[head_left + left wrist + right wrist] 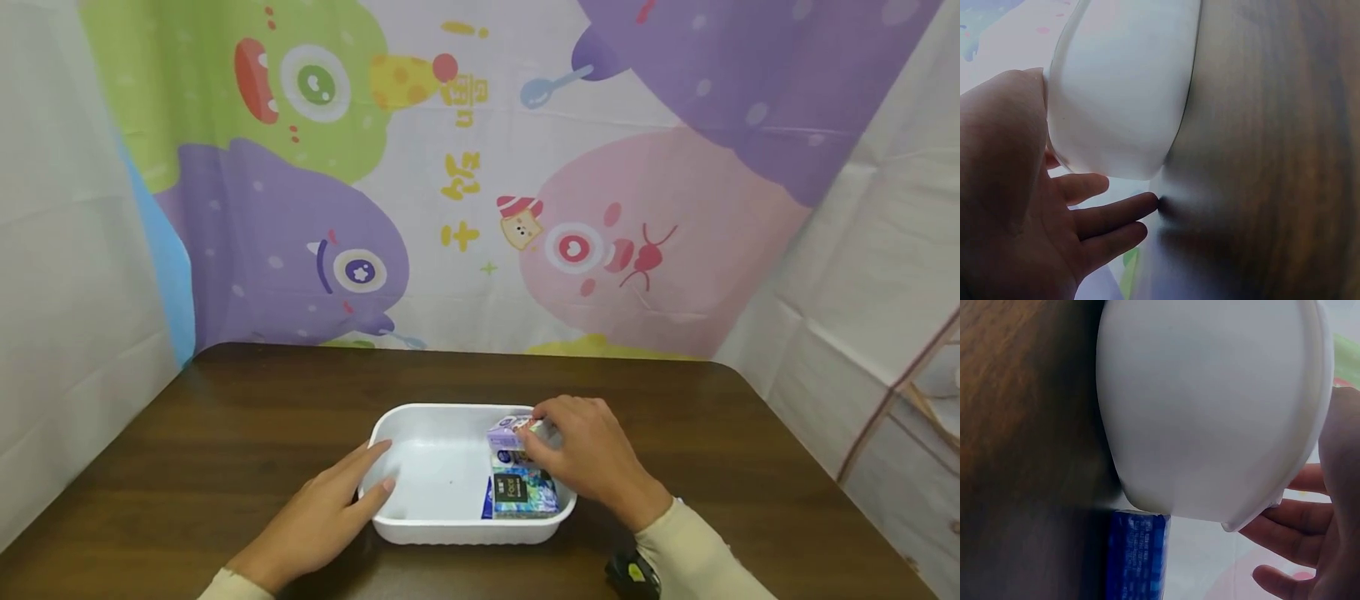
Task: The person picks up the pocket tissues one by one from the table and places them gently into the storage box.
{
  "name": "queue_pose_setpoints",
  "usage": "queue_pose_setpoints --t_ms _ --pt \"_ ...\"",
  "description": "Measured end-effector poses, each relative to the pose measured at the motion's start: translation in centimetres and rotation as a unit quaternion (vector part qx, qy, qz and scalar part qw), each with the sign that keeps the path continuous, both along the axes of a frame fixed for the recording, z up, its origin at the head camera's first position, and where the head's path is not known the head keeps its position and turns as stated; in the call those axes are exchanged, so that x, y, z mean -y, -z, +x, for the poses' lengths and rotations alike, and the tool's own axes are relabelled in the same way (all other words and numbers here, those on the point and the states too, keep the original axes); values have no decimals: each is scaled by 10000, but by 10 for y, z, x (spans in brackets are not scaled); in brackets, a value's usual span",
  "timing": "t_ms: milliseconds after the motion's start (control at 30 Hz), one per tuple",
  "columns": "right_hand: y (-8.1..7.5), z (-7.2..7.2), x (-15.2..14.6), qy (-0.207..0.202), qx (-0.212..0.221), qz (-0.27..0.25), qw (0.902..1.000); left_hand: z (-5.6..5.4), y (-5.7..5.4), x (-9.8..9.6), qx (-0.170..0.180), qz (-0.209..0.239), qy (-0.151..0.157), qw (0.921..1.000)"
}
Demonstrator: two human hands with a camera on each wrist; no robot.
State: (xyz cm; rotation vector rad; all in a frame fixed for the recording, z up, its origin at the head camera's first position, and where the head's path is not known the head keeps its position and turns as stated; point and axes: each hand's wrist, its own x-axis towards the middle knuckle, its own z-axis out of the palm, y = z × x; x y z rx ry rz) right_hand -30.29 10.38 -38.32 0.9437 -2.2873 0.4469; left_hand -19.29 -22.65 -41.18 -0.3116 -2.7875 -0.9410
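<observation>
A white tray (429, 533) holds small printed packs at its right end. My left hand (318, 508) rests at the left end, thumb and index fingertips over the rim. In the left wrist view its other fingers (1116, 215) reach out loosely beyond the tray. With thumb and fingers my right hand (588, 450) pinches a purple-and-white pack (504, 437) inside the tray's far right corner. In front of that lies a blue-green pack with a dark label (528, 492), a blue pack edge (487, 500) showing on its left. The right hand partly covers the purple-and-white pack.
The right wrist view shows a blue pack (1138, 556) on the brown table (270, 392), just beyond the tray's wall. Beside my right sleeve sits a small black object (630, 575). A cartoon-printed cloth (465, 308) hangs behind, with pale curtains at the sides.
</observation>
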Motion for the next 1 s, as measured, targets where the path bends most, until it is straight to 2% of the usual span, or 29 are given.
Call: queue_pose_setpoints --t_ms 233,500,1000 --pt "-6 1 6 -140 499 -212 9984 -4 -5 3 -247 -115 -9 9996" --pt "-5 3 8 -67 808 -231 9964 -4 -5 3 -117 -116 20 9999" --pt "0 2 3 -122 804 -45 9967 -2 0 0 -159 1 87 9998"
